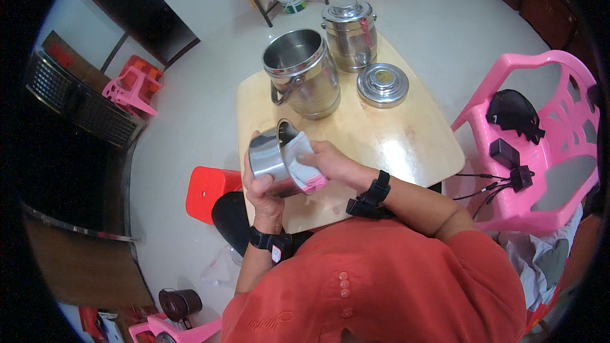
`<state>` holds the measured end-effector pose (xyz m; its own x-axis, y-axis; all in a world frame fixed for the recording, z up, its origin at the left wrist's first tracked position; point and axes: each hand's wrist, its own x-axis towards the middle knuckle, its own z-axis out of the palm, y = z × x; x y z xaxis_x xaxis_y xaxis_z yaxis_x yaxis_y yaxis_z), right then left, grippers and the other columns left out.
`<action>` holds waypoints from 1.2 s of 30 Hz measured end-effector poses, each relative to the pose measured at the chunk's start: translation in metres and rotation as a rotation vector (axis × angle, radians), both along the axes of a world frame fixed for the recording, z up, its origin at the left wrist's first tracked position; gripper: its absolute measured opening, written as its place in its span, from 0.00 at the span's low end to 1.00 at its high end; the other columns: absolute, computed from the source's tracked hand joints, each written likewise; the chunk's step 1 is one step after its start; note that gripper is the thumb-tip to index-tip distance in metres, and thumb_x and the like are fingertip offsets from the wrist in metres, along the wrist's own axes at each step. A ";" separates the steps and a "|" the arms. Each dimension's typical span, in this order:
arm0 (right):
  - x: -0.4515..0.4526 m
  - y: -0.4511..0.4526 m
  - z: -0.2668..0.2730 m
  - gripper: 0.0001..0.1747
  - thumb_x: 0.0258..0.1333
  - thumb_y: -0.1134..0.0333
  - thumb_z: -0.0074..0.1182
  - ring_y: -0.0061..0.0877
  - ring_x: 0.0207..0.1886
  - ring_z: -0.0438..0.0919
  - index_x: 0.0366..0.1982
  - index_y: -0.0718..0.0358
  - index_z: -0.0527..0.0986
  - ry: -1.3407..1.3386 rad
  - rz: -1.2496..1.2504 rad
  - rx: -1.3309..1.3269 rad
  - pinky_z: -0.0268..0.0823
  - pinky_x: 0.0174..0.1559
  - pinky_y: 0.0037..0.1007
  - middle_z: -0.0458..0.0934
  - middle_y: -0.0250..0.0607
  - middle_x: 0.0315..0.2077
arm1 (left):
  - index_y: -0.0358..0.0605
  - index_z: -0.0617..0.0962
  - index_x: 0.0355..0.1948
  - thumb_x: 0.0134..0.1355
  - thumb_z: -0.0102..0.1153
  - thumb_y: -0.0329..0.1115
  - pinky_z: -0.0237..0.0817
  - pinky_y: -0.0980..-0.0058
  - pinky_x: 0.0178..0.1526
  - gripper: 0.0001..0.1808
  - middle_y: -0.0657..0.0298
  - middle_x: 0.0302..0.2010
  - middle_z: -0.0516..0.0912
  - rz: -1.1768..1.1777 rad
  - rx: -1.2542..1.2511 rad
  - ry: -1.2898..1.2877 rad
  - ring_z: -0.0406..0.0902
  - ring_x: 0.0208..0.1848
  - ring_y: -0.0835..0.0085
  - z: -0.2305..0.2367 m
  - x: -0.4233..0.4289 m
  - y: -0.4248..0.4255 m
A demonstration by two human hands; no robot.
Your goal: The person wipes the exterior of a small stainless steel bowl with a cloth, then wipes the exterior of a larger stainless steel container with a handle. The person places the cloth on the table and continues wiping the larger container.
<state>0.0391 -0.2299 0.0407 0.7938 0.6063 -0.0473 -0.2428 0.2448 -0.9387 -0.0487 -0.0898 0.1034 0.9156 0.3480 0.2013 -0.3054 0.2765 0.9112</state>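
My left hand (262, 190) grips a stainless steel bowl or inner pot (267, 153), tilted on its side above the near part of the wooden table (362, 147). With my right hand (331, 159) I hold a folded white cloth with a pink edge (302, 159) against the pot's mouth. Beyond them stands an uncovered stainless steel insulated pot (310, 85), its handle hanging at the side. Behind it is a second steel pot (352, 38) with its lid on. A loose steel lid (382, 86) lies on the table beside the pots.
At the right stands a pink plastic chair (481, 133) bearing a black cap-like item (513, 112) and a black device with cables (522, 178). A red stool (202, 195) is left of the table. Beyond are a white bucket (291, 0) and a dark-legged table (259, 5).
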 end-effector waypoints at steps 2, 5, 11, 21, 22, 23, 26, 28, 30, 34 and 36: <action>-0.002 -0.013 0.001 0.19 0.74 0.60 0.51 0.26 0.25 0.81 0.48 0.72 0.79 0.087 0.147 -0.082 0.73 0.27 0.31 0.83 0.40 0.27 | 0.35 0.64 0.76 0.43 0.67 0.54 0.67 0.63 0.66 0.60 0.50 0.62 0.78 0.051 0.172 -0.029 0.76 0.64 0.60 0.006 0.003 -0.008; -0.006 -0.027 0.010 0.20 0.75 0.58 0.49 0.23 0.16 0.75 0.46 0.71 0.80 0.214 0.313 -0.113 0.63 0.15 0.27 0.83 0.42 0.24 | 0.35 0.62 0.76 0.42 0.70 0.54 0.67 0.63 0.66 0.62 0.49 0.63 0.76 0.101 0.323 -0.068 0.76 0.64 0.60 0.005 0.010 -0.015; -0.015 -0.069 0.036 0.22 0.77 0.58 0.45 0.24 0.14 0.75 0.47 0.72 0.80 0.365 0.421 -0.137 0.61 0.13 0.26 0.85 0.46 0.27 | 0.36 0.62 0.77 0.47 0.72 0.48 0.65 0.63 0.69 0.58 0.50 0.65 0.75 0.156 0.428 0.010 0.75 0.65 0.60 -0.011 0.022 -0.015; -0.009 -0.120 0.028 0.17 0.71 0.67 0.57 0.16 0.40 0.80 0.59 0.60 0.80 -0.115 0.116 0.004 0.74 0.44 0.25 0.85 0.27 0.43 | 0.34 0.64 0.75 0.51 0.70 0.42 0.64 0.64 0.69 0.52 0.50 0.63 0.77 0.173 0.312 0.134 0.75 0.64 0.59 -0.031 0.031 -0.018; -0.012 -0.118 0.023 0.15 0.69 0.68 0.59 0.18 0.35 0.78 0.55 0.61 0.81 -0.117 0.090 0.115 0.73 0.42 0.25 0.83 0.28 0.42 | 0.34 0.64 0.75 0.51 0.70 0.42 0.64 0.64 0.69 0.51 0.50 0.63 0.77 0.170 0.292 0.136 0.76 0.64 0.60 -0.031 0.031 -0.020; -0.011 -0.115 0.019 0.14 0.68 0.68 0.60 0.18 0.35 0.78 0.53 0.61 0.82 -0.259 0.007 0.057 0.73 0.42 0.25 0.83 0.29 0.43 | 0.34 0.64 0.75 0.51 0.70 0.42 0.64 0.64 0.69 0.51 0.50 0.63 0.77 0.164 0.270 0.137 0.76 0.63 0.60 -0.032 0.032 -0.023; -0.006 -0.103 0.011 0.13 0.65 0.70 0.61 0.20 0.40 0.81 0.50 0.65 0.79 -0.609 -0.160 -0.091 0.75 0.44 0.26 0.83 0.33 0.43 | 0.35 0.64 0.75 0.52 0.69 0.40 0.65 0.64 0.68 0.50 0.50 0.62 0.78 0.144 0.287 0.170 0.77 0.62 0.60 -0.030 0.030 -0.032; -0.012 -0.097 0.011 0.15 0.66 0.71 0.60 0.21 0.42 0.82 0.52 0.64 0.78 -0.292 -0.148 0.009 0.75 0.44 0.26 0.83 0.34 0.43 | 0.39 0.65 0.76 0.49 0.71 0.39 0.67 0.64 0.64 0.52 0.52 0.62 0.76 0.124 0.255 0.225 0.74 0.60 0.62 -0.028 0.029 -0.038; -0.016 -0.098 0.013 0.16 0.67 0.70 0.58 0.19 0.42 0.83 0.55 0.64 0.76 -0.075 -0.127 0.050 0.76 0.42 0.24 0.83 0.33 0.41 | 0.42 0.65 0.76 0.48 0.72 0.37 0.70 0.65 0.59 0.53 0.55 0.60 0.75 0.107 0.221 0.235 0.73 0.58 0.63 -0.025 0.030 -0.043; -0.014 -0.100 0.020 0.14 0.70 0.67 0.56 0.14 0.34 0.80 0.54 0.61 0.78 0.122 -0.013 -0.033 0.71 0.32 0.20 0.83 0.29 0.37 | 0.41 0.65 0.75 0.51 0.72 0.36 0.72 0.68 0.56 0.50 0.55 0.57 0.74 0.102 0.180 0.265 0.74 0.57 0.65 -0.021 0.033 -0.047; -0.016 -0.100 0.021 0.14 0.71 0.66 0.55 0.12 0.29 0.77 0.54 0.59 0.78 0.153 0.018 -0.080 0.68 0.28 0.18 0.83 0.27 0.35 | 0.41 0.65 0.75 0.53 0.73 0.37 0.73 0.69 0.54 0.49 0.56 0.56 0.74 0.096 0.151 0.251 0.74 0.55 0.66 -0.022 0.036 -0.047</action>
